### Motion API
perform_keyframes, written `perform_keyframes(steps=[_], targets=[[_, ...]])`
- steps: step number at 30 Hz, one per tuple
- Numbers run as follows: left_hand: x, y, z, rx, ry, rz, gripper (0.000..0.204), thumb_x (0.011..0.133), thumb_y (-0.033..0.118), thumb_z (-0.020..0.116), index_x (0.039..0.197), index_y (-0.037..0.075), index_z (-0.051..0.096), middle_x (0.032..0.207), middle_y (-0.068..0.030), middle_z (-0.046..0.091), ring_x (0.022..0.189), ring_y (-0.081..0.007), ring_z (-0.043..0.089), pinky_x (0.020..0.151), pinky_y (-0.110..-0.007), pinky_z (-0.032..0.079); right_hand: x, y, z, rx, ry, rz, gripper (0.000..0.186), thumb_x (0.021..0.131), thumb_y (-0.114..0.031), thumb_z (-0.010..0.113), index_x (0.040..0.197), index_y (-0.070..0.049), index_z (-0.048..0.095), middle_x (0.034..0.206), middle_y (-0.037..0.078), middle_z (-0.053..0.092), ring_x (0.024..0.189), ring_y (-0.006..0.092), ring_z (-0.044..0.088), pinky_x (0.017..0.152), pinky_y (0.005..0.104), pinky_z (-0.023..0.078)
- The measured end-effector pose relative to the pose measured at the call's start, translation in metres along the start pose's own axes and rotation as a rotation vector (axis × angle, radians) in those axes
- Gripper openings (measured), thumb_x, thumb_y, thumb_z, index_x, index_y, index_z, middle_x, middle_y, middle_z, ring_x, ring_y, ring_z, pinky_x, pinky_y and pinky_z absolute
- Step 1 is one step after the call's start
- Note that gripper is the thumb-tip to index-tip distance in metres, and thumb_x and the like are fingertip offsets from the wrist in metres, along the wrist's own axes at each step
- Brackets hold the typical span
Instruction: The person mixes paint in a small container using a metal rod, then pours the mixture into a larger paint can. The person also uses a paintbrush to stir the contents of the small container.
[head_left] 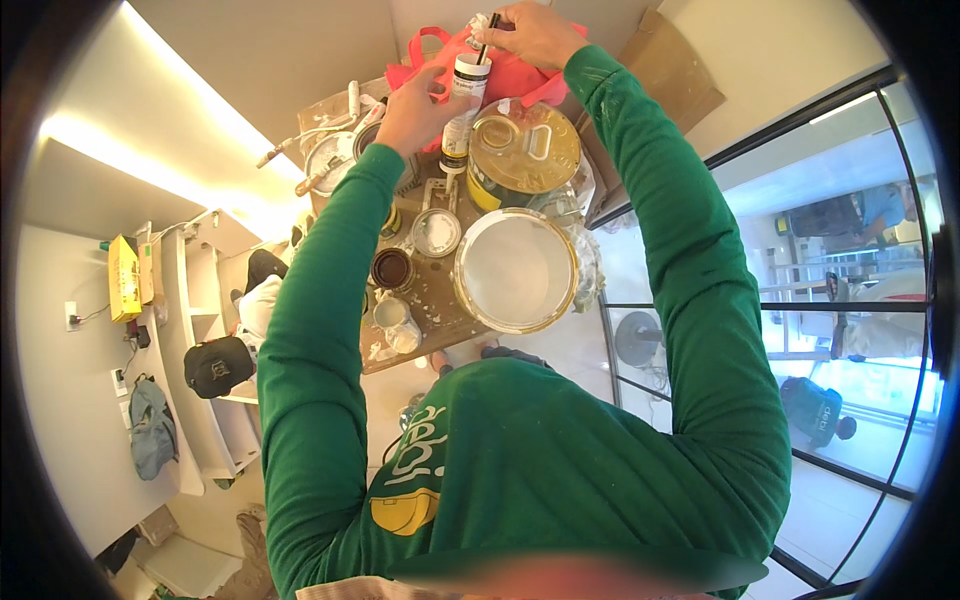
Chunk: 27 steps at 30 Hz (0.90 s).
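At the far side of the work surface, a white sealant-type cartridge [462, 135] with a dark printed band stands upright. My left hand [415, 108] is curled against its left side and grips it. My right hand [538, 36] pinches a thin dark stick [488, 40], whose lower end meets the cartridge's top; how deep it goes in I cannot see. A wad of whitish material [478, 28] shows beside the stick. Behind both hands lies a red-pink bag [535, 84]. A large closed can with a gold lid [540, 150] stands just right of the cartridge.
Nearer me sits an open bucket of white paint [518, 270]. Small open containers, including a dark brown one [392, 268] and a white-filled one [436, 232], crowd the brown board [440, 335]. Brushes rest on a pot [325, 165] at left. Black-framed glass panels [800, 307] stand at right.
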<state>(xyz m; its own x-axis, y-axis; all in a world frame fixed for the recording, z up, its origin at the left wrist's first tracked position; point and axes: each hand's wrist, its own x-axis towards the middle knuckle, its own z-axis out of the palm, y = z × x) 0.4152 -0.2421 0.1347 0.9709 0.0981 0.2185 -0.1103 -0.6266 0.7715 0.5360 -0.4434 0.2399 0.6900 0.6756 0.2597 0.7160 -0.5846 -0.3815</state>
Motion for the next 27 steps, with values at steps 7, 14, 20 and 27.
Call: perform_keyframes(steps=[7, 14, 20, 27], targets=[[-0.100, 0.041, -0.052, -0.128, 0.038, -0.059, 0.074, 0.091, 0.041, 0.082, 0.149, 0.003, 0.057, 0.124, -0.0183, 0.073, 0.113, -0.0272, 0.071, 0.098, -0.039, 0.055, 0.006, 0.005, -0.012, 0.005, -0.115, 0.012, 0.043, 0.092, -0.044, 0.073, 0.109, -0.005, 0.079, 0.097, 0.026, 0.076, 0.087, 0.0386, 0.074, 0.078, 0.0482, 0.056], [-0.277, 0.013, -0.124, -0.258, 0.492, -0.178, 0.057, 0.102, 0.008, 0.067, 0.156, 0.001, 0.049, 0.128, -0.0119, 0.070, 0.108, -0.0171, 0.067, 0.096, -0.031, 0.053, 0.014, 0.013, -0.004, 0.083, -0.123, -0.026, 0.042, 0.094, -0.042, 0.072, 0.109, -0.003, 0.079, 0.100, 0.024, 0.078, 0.090, 0.0369, 0.075, 0.080, 0.0464, 0.056], [-0.497, -0.132, -0.108, -0.136, 1.023, -0.846, 0.053, 0.110, 0.036, 0.058, 0.147, -0.002, 0.055, 0.135, -0.0159, 0.066, 0.115, -0.0231, 0.065, 0.094, -0.034, 0.054, 0.024, 0.018, -0.006, 0.104, -0.219, 0.014, 0.042, 0.095, -0.042, 0.072, 0.106, -0.003, 0.080, 0.097, 0.021, 0.079, 0.088, 0.0336, 0.075, 0.080, 0.0457, 0.056], [-0.668, -0.233, 0.090, -0.850, -0.048, -1.563, 0.051, 0.105, 0.040, 0.059, 0.150, 0.014, 0.055, 0.104, -0.0088, 0.057, 0.097, -0.0229, 0.060, 0.076, -0.039, 0.053, 0.030, 0.032, 0.004, 0.186, -0.125, -0.062, 0.041, 0.095, -0.042, 0.073, 0.104, -0.003, 0.080, 0.090, 0.015, 0.079, 0.078, 0.0276, 0.072, 0.074, 0.0423, 0.056]])
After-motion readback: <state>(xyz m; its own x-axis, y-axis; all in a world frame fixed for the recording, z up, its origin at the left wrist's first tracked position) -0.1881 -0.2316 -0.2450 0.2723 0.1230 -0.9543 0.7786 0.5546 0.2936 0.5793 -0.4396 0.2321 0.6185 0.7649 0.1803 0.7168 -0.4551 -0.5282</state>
